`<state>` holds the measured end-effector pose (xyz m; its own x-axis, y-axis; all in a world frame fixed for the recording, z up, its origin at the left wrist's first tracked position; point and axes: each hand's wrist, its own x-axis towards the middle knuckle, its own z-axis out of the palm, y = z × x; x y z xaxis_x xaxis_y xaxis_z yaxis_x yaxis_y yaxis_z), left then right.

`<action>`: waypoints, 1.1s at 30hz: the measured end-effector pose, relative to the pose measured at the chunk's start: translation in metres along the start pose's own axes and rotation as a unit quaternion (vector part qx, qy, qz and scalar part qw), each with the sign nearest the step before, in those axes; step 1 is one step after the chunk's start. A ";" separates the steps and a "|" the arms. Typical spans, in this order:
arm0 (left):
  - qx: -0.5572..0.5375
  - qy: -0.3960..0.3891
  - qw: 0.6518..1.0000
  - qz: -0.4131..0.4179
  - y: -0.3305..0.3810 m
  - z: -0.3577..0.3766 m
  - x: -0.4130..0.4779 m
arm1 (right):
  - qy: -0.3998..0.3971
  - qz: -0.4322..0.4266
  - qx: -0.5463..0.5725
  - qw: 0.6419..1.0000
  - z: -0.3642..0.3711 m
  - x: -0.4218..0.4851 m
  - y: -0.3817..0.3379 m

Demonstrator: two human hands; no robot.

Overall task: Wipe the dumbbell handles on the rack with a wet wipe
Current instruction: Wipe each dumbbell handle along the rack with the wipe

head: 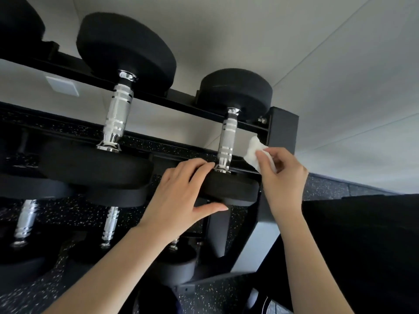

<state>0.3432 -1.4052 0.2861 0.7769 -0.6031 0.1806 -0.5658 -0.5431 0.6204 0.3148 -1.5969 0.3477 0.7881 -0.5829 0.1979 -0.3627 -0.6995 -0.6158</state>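
Observation:
A small dumbbell with a chrome handle (pixel 227 141) lies at the right end of the black rack's top tier (pixel 283 132). My left hand (pixel 179 196) grips its near black head (pixel 233 189), fingers over the top edge and thumb underneath. My right hand (pixel 281 175) pinches a white wet wipe (pixel 255 150) just right of the handle, a short gap away from it. A larger dumbbell with a chrome handle (pixel 116 116) sits to the left on the same tier.
Lower tiers hold more dumbbells with chrome handles (pixel 110 223) (pixel 26 220). The rack's black end post stands right behind the wipe. Speckled dark rubber floor (pixel 215 293) lies below, a pale wall (pixel 340 75) behind, and a dark object (pixel 362 245) at the right.

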 end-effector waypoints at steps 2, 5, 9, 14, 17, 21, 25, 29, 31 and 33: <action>0.011 0.003 1.000 -0.010 0.003 0.000 -0.007 | 0.019 0.015 0.012 1.000 -0.009 -0.012 0.006; 0.032 0.014 0.999 -0.023 0.007 0.003 -0.022 | 0.039 0.048 0.033 0.998 -0.023 -0.030 0.019; 0.075 0.019 0.995 -0.057 0.012 0.013 -0.050 | 0.063 0.081 0.062 0.993 -0.037 -0.056 0.040; 0.104 0.004 0.991 -0.086 0.024 0.034 -0.092 | 0.047 0.101 0.092 0.990 -0.045 -0.098 0.066; 0.133 -0.029 0.986 -0.100 0.029 0.052 -0.118 | 0.016 0.119 0.114 0.986 -0.044 -0.126 0.079; 0.183 -0.077 0.973 -0.119 0.033 0.082 -0.152 | -0.041 0.118 0.120 0.985 -0.036 -0.161 0.088; 0.216 -0.134 0.959 -0.123 0.025 0.112 -0.185 | -0.080 0.137 0.124 0.979 -0.018 -0.191 0.101; 0.228 -0.184 0.949 -0.120 0.004 0.142 -0.211 | -0.108 0.167 0.127 0.972 0.015 -0.213 0.120; 0.230 -0.199 0.947 -0.108 -0.011 0.158 -0.219 | -0.123 0.171 0.122 0.970 0.038 -0.221 0.132; 0.240 -0.212 0.943 -0.093 -0.028 0.175 -0.222 | -0.135 0.167 0.118 0.969 0.064 -0.228 0.146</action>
<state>0.1383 -1.3582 0.0951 0.7523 -0.5954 -0.2820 -0.5692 -0.8029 0.1770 0.1138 -1.5395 0.1634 0.7590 -0.6090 -0.2303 -0.5214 -0.3566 -0.7752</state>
